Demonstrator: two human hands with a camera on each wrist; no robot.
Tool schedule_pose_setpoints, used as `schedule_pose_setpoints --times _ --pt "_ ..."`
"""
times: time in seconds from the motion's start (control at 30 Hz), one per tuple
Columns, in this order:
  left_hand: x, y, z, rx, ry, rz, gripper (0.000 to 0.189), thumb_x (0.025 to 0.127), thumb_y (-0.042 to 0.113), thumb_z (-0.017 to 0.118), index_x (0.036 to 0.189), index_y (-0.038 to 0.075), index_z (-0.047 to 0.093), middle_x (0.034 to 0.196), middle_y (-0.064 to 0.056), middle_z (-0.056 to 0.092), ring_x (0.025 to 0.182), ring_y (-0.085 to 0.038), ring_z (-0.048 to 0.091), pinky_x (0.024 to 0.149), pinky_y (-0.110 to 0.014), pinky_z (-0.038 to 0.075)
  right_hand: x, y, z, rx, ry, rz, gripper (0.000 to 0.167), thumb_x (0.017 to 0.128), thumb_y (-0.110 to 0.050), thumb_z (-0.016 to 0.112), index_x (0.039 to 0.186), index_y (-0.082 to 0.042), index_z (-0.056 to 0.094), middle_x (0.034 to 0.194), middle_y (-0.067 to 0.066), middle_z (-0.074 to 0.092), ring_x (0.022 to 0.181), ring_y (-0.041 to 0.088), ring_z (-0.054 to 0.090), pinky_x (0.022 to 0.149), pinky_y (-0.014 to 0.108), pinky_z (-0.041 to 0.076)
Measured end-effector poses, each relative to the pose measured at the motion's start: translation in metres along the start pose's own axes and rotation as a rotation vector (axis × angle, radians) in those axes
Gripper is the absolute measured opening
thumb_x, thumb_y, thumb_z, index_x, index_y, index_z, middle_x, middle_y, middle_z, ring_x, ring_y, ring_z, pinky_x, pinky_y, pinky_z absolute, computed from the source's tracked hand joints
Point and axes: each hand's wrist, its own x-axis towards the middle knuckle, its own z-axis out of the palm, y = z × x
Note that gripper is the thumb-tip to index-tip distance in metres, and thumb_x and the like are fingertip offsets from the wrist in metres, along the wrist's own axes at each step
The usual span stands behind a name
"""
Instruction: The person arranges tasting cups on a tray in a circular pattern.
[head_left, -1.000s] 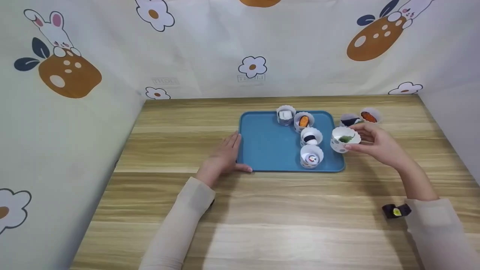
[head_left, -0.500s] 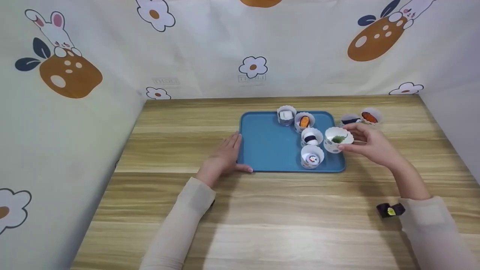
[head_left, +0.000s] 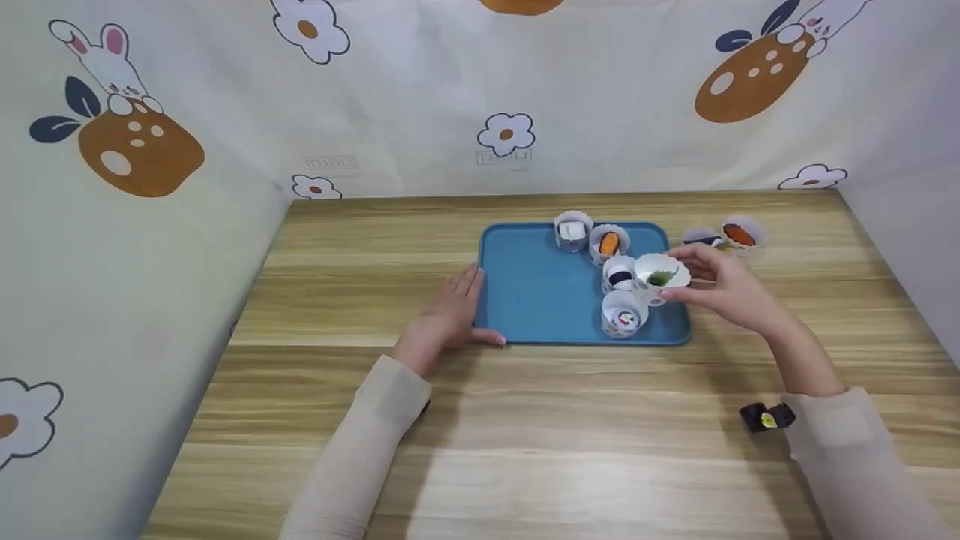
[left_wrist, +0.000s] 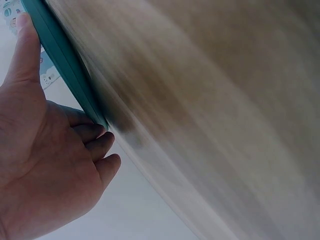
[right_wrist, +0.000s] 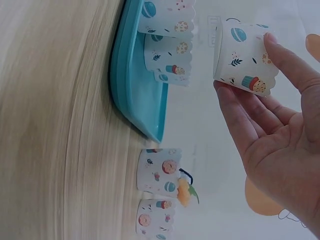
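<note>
Fingers of the right hand (head_left: 726, 291) pinched a scalloped paper cup (right_wrist: 245, 60) upright above the blue tray (head_left: 536, 292), presumably keeping in green contents (head_left: 660, 278) too small to identify; the left hand (head_left: 444, 313), fingers straight, probably steadied the tray's left edge.

The tray (head_left: 536, 296) looks like smooth plastic with a low, satiny sheen, while the cups (right_wrist: 247, 60) look like stiff printed paper, smooth and nearly matt. The table (head_left: 570, 465) shows a smooth wood grain (solid or laminate, I cannot tell) that turns glossy where light falls on it. The wall sheet (head_left: 420, 97) seems thin and faintly creased, cloth or plastic, and the sleeves (head_left: 352, 450) are matt cloth.
</note>
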Motion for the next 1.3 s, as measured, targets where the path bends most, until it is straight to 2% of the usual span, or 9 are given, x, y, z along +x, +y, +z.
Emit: schedule_pose_setpoints --times 0.43,0.73,1.07,1.3 --pt "0.0 -0.001 0.0 -0.031 -0.004 -0.005 0.122 0.081 0.065 0.069 0.16 0.002 0.0 0.169 -0.015 -0.003 0.158 -0.029 0.001 0.129 -0.043 0.006 0.008 -0.007 0.011 0.051 -0.022 -0.037 0.053 0.088 -0.015 0.077 0.132 0.004 0.054 0.124 0.02 0.062 0.105 -0.011 0.06 0.084 0.008 0.052" --pt "-0.003 0.0 -0.001 -0.016 0.006 0.004 0.122 0.081 0.064 0.07 0.159 0.0 0.002 0.169 -0.017 0.0 0.157 -0.031 0.004 0.129 -0.043 0.009 0.013 -0.013 0.019 0.026 -0.033 -0.019 0.056 0.087 -0.019 0.079 0.133 0.0 0.055 0.128 0.018 0.063 0.11 -0.003 0.058 0.087 0.008 0.05" --pt "-0.001 -0.001 0.0 -0.025 0.0 0.0 0.123 0.081 0.065 0.07 0.159 0.001 0.001 0.169 -0.016 -0.002 0.157 -0.03 0.003 0.129 -0.042 0.009 0.02 -0.018 0.029 0.09 -0.065 -0.038 0.055 0.086 -0.015 0.078 0.132 0.002 0.054 0.128 0.019 0.062 0.108 -0.006 0.059 0.088 0.011 0.052" --pt "-0.001 0.0 -0.001 -0.048 0.0 -0.01 0.123 0.08 0.065 0.071 0.16 0.003 0.0 0.169 -0.014 -0.003 0.157 -0.029 0.002 0.129 -0.043 0.008 0.026 -0.019 0.037 0.08 -0.091 -0.049 0.06 0.087 -0.016 0.078 0.138 0.0 0.052 0.131 0.018 0.061 0.109 -0.005 0.058 0.089 0.01 0.051"
